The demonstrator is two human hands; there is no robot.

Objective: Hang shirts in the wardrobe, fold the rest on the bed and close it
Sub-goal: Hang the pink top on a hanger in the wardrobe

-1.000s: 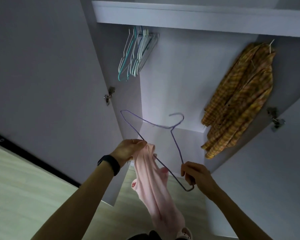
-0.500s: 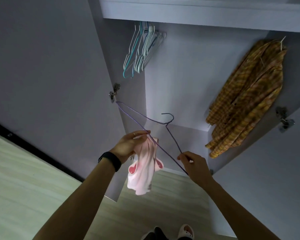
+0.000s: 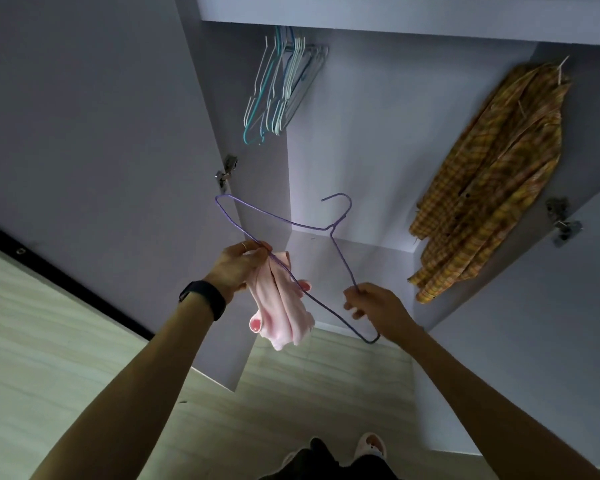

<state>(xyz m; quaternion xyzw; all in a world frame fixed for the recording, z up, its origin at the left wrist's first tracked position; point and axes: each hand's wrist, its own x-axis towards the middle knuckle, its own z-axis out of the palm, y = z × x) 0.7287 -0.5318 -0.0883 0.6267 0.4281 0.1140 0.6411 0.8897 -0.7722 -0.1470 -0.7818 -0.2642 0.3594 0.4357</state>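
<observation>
I stand before the open wardrobe [image 3: 354, 140]. My left hand [image 3: 236, 266] grips a bunched pale pink shirt [image 3: 281, 310] together with one arm of a thin purple wire hanger [image 3: 291, 223]. My right hand [image 3: 378, 311] pinches the hanger's other arm near its lower corner. The hanger's hook points up toward the wardrobe interior. The shirt hangs down from my left hand, gathered over the hanger's wire. A yellow plaid shirt [image 3: 482, 181] hangs inside on the right.
Several empty white and teal hangers [image 3: 281, 88] hang at the wardrobe's upper left. The left door [image 3: 94, 126] and the right door [image 3: 541, 341] stand open, with hinges showing. Pale wood floor [image 3: 66, 341] lies below, and my feet [image 3: 368, 448] are at the bottom edge.
The pink shirt has been gathered up shorter into my left hand. The hanger has tilted and my right hand has shifted along its arm. The view has moved a little.
</observation>
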